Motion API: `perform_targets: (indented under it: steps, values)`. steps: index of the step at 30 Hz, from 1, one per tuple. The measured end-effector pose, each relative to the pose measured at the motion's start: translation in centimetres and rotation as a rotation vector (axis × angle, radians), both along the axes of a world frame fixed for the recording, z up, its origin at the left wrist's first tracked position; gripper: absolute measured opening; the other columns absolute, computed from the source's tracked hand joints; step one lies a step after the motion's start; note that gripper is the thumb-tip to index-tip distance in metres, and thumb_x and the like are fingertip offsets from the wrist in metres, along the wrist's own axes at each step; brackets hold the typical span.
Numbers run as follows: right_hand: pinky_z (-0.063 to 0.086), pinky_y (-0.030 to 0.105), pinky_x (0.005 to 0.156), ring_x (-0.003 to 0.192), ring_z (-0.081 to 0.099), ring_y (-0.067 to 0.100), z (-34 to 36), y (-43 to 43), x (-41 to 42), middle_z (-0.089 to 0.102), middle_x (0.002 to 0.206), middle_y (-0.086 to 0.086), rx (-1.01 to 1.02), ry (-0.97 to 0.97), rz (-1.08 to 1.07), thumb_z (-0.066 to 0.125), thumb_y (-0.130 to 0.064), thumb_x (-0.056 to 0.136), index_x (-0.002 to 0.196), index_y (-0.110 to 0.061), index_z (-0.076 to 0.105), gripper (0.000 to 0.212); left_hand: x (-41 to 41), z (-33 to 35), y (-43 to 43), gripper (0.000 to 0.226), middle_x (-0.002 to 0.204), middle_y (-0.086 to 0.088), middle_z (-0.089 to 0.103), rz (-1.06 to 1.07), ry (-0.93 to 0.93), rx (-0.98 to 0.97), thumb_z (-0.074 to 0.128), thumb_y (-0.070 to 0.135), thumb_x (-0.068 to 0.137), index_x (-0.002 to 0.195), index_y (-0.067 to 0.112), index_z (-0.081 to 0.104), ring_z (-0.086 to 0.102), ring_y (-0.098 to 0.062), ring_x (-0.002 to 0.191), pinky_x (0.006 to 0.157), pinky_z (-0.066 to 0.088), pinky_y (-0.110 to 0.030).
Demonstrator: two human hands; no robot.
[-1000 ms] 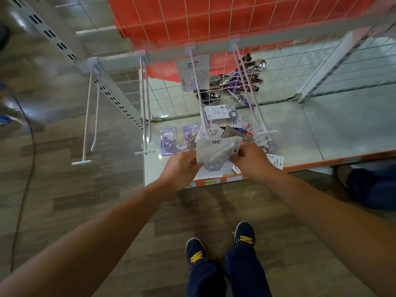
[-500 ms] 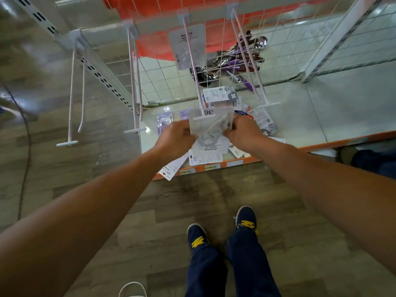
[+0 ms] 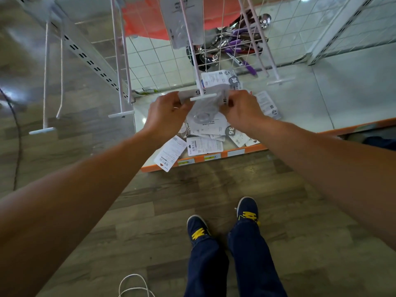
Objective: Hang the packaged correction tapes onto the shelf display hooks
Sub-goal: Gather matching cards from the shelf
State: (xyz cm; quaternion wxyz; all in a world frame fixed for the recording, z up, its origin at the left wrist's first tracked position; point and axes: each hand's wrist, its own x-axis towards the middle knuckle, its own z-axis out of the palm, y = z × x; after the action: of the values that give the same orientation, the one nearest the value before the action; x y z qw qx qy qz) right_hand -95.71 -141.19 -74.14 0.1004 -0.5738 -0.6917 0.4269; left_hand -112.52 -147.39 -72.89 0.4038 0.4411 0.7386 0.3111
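Hung: one white carded tape pack, top centre.
Held: left hand, right hand pinched another pack.
Left: loose pile mid-frame, lol.

Packets on shelf (hooks above)

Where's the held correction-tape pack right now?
Head view, centre: the correction-tape pack is pinched between the left hand and right hand at the crossbar tip of the middle hook, above loose packs on the shelf.
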Motion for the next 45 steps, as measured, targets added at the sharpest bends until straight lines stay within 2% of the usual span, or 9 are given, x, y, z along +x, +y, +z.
perform_targets:
  steps: [3,9,14,21,27,33,37,39,45]
  values:
    - [0.037,0.027,0.06,0.065,0.046,0.014,0.0,-0.5,0.2,0.058,0.073,0.006,-0.019,0.067,0.006,0.055,-0.02,0.095,0.09,0.003,0.065,0.026,-0.3,-0.3,-0.4,0.012,0.087,0.002,0.073,-0.01,-0.013,0.004,0.058,0.046,0.083,0.081,0.051,0.069,0.071,-0.024,0.085,0.084,0.056,-0.051]
    - [0.052,0.04,0.083,0.091,0.064,0.032,-1.3,-0.5,1.1,0.065,0.108,0.026,-0.236,0.089,-0.039,0.065,-0.011,0.084,0.104,0.009,0.062,0.028,-0.4,-0.4,-1.3,0.012,0.09,-0.001,0.074,0.067,-0.196,-0.034,0.058,0.024,0.096,0.09,0.026,0.069,0.072,-0.018,0.084,0.078,0.059,-0.034]
    - [0.041,0.026,0.064,0.068,0.049,0.014,-2.0,-1.2,2.2,0.054,0.075,0.007,-0.336,0.112,0.025,0.064,-0.012,0.089,0.087,0.001,0.062,0.013,-0.9,-0.2,-2.4,0.008,0.087,0.0,0.073,0.226,-0.377,-0.149,0.058,0.02,0.095,0.097,0.016,0.065,0.07,-0.013,0.077,0.074,0.058,-0.026]
    - [0.037,0.028,0.055,0.064,0.055,0.019,-1.1,-1.1,1.5,0.058,0.066,-0.001,0.026,-0.046,0.223,0.055,-0.015,0.093,0.082,-0.013,0.06,0.012,-1.3,-0.5,-2.4,0.078,0.138,-0.006,0.048,0.023,0.334,-0.036,0.077,0.025,0.079,0.143,0.017,0.033,0.048,-0.019,0.123,0.098,0.038,-0.027]
    - [0.036,0.027,0.061,0.064,0.054,0.014,0.9,-0.8,-0.2,0.062,0.071,-0.001,0.216,-0.023,0.3,0.056,-0.021,0.091,0.091,-0.013,0.071,0.017,0.5,-0.3,-2.1,0.062,0.14,-0.008,0.052,-0.356,0.56,0.077,0.074,0.019,0.08,0.137,0.015,0.05,0.039,-0.028,0.135,0.112,0.028,-0.041]
    - [0.035,0.017,0.055,0.062,0.051,0.004,1.6,-0.7,-0.2,0.055,0.067,-0.015,0.162,0.119,0.221,0.069,-0.028,0.084,0.083,-0.02,0.064,0.009,1.3,-0.3,-1.7,0.018,0.089,0.004,0.064,-0.166,0.289,-0.084,0.072,0.013,0.083,0.097,0.019,0.063,0.055,-0.013,0.076,0.057,0.038,-0.018]
    - [0.037,0.008,0.059,0.07,0.053,0.003,1.0,-0.3,0.5,0.058,0.078,-0.013,0.115,0.097,0.168,0.069,-0.022,0.085,0.096,-0.017,0.068,0.012,0.9,-1.3,-2.0,0.027,0.084,0.01,0.065,0.032,0.011,-0.158,0.069,0.003,0.081,0.077,0.027,0.057,0.064,-0.019,0.081,0.062,0.051,-0.028]
    - [0.038,0.014,0.058,0.063,0.051,0.005,0.9,-0.2,0.7,0.058,0.07,-0.01,0.094,0.138,0.11,0.07,-0.023,0.085,0.09,-0.017,0.067,0.008,0.6,-1.5,-2.2,0.028,0.088,0.006,0.069,0.098,-0.109,-0.177,0.066,0.001,0.082,0.082,0.028,0.061,0.067,-0.025,0.089,0.076,0.056,-0.04]
    - [0.037,0.008,0.05,0.052,0.05,-0.009,1.2,-0.3,0.2,0.056,0.064,-0.016,0.107,0.285,-0.006,0.071,-0.021,0.083,0.085,-0.016,0.067,0.007,0.3,-1.5,-2.1,0.031,0.094,0.008,0.071,0.108,-0.196,-0.127,0.061,-0.002,0.085,0.097,0.026,0.064,0.068,-0.019,0.094,0.085,0.056,-0.036]
